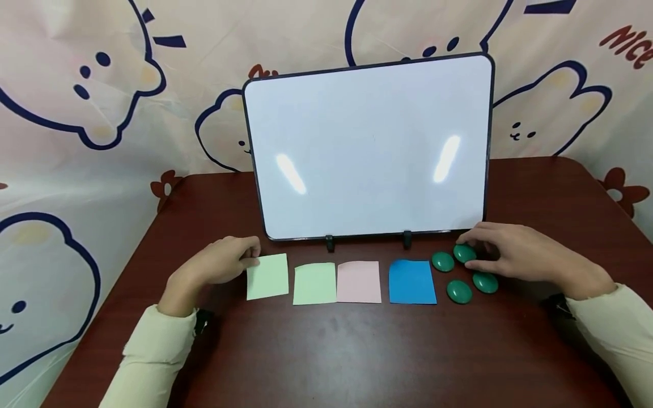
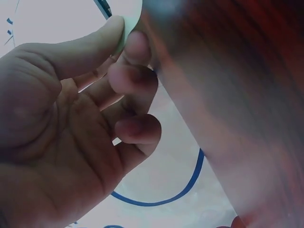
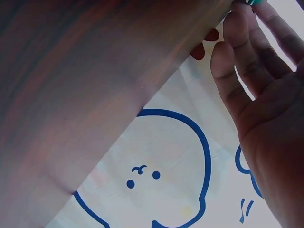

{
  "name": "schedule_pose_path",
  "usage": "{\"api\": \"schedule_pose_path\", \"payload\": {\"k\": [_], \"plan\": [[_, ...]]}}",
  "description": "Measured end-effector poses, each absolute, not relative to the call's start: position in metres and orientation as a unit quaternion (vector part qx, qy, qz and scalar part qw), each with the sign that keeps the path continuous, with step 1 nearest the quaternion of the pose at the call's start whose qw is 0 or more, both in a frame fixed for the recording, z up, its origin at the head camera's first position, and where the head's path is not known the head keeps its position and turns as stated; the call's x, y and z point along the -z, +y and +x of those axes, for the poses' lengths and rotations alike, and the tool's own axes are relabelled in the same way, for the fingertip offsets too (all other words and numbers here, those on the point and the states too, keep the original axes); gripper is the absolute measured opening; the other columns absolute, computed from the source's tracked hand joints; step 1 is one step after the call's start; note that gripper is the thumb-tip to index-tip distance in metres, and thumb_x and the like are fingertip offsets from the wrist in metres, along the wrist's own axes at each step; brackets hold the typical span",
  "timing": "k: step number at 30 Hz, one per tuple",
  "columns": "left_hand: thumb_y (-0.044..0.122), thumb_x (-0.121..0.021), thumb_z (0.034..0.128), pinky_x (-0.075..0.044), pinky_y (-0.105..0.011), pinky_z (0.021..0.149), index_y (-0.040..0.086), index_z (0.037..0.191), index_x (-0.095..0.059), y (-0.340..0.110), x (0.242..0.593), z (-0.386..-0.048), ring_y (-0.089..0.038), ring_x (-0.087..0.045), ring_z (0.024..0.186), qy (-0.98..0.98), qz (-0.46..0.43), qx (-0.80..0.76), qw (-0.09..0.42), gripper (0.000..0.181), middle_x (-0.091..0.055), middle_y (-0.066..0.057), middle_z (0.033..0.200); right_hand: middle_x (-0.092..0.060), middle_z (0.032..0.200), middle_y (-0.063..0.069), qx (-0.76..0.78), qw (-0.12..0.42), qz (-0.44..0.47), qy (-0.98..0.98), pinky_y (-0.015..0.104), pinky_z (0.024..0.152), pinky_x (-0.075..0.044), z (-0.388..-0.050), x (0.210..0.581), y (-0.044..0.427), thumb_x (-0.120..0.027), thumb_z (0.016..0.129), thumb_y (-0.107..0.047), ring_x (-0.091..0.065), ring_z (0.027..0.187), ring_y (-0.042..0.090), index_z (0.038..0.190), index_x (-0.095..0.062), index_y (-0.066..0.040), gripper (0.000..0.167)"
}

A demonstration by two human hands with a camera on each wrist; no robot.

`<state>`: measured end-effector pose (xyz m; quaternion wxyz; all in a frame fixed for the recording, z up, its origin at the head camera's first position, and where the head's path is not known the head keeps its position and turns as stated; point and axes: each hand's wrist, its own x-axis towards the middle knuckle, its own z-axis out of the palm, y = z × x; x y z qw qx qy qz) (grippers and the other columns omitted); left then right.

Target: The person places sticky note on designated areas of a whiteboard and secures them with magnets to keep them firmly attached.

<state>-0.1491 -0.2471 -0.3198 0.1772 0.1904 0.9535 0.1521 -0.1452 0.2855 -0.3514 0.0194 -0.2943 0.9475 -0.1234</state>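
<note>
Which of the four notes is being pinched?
The leftmost green note: the left hand pinches its upper left. The other green note, pink note and blue note lie untouched.

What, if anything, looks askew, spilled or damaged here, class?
The leftmost pale-green sticky note: it sits askew and slightly nearer the whiteboard than the neighbouring pale-green note, likely because the left hand pinches its edge. Nothing looks spilled or damaged.
</note>
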Motion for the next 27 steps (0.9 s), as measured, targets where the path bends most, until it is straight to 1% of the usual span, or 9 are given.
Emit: {"api": "schedule_pose_path", "payload": {"k": [4, 7, 12, 18, 22, 27], "plan": [[0.009, -0.064, 0.0959, -0.043, -0.029, 0.064, 0.009, 0.098, -0.062, -0.249, 0.318, -0.15, -0.015, -0.052, 0.072, 0.957, 0.189, -0.158, 0.153, 0.003, -0.062, -0.003, 0.084, -0.062, 0.098, -0.016, 0.119, 0.017, -0.295, 0.948, 0.021, 0.066, -0.05, -0.145, 0.352, 0.286, -0.08, 0.083, -0.039, -0.052, 0.08, 0.0, 0.115, -0.069, -0.027, 0.036], [0.009, -0.063, 0.0967, -0.044, -0.03, 0.065, 0.008, 0.099, -0.062, -0.251, 0.319, -0.151, -0.016, -0.053, 0.074, 0.959, 0.185, -0.162, 0.143, 0.003, -0.063, -0.003, 0.086, -0.061, 0.098, -0.016, 0.117, 0.016, -0.297, 0.948, 0.021, 0.067, -0.05, -0.145, 0.353, 0.286, -0.08, 0.083, -0.04, -0.052, 0.081, 0.0, 0.115, -0.069, -0.028, 0.036], [0.012, -0.063, 0.0972, -0.043, -0.03, 0.063, 0.007, 0.098, -0.061, -0.253, 0.32, -0.154, -0.014, -0.052, 0.072, 0.96, 0.185, -0.173, 0.118, 0.005, -0.062, -0.002, 0.084, -0.061, 0.099, -0.016, 0.118, 0.011, -0.3, 0.946, 0.022, 0.068, -0.051, -0.146, 0.351, 0.286, -0.08, 0.083, -0.04, -0.052, 0.082, 0.001, 0.116, -0.069, -0.028, 0.037], [0.008, -0.063, 0.0962, -0.042, -0.031, 0.063, 0.009, 0.098, -0.062, -0.246, 0.322, -0.155, -0.015, -0.051, 0.072, 0.964, 0.18, -0.18, 0.079, 0.003, -0.063, -0.003, 0.085, -0.061, 0.099, -0.017, 0.119, -0.002, -0.303, 0.946, 0.022, 0.068, -0.051, -0.146, 0.351, 0.287, -0.081, 0.082, -0.039, -0.052, 0.082, 0.001, 0.115, -0.069, -0.029, 0.036], [0.008, -0.065, 0.0951, -0.045, -0.03, 0.065, 0.012, 0.099, -0.064, -0.237, 0.329, -0.154, -0.016, -0.054, 0.074, 0.968, 0.18, -0.175, 0.024, 0.006, -0.066, -0.003, 0.088, -0.06, 0.097, -0.019, 0.125, -0.01, -0.307, 0.943, 0.021, 0.067, -0.05, -0.143, 0.354, 0.288, -0.081, 0.082, -0.038, -0.052, 0.08, -0.001, 0.114, -0.069, -0.031, 0.035], [0.007, -0.068, 0.093, -0.047, -0.031, 0.063, 0.012, 0.097, -0.065, -0.232, 0.333, -0.151, -0.014, -0.056, 0.073, 0.957, 0.202, -0.185, -0.097, 0.008, -0.066, -0.002, 0.088, -0.06, 0.097, -0.019, 0.126, -0.019, -0.316, 0.94, 0.021, 0.067, -0.05, -0.145, 0.354, 0.286, -0.08, 0.083, -0.039, -0.052, 0.08, -0.001, 0.114, -0.069, -0.03, 0.035]]}}
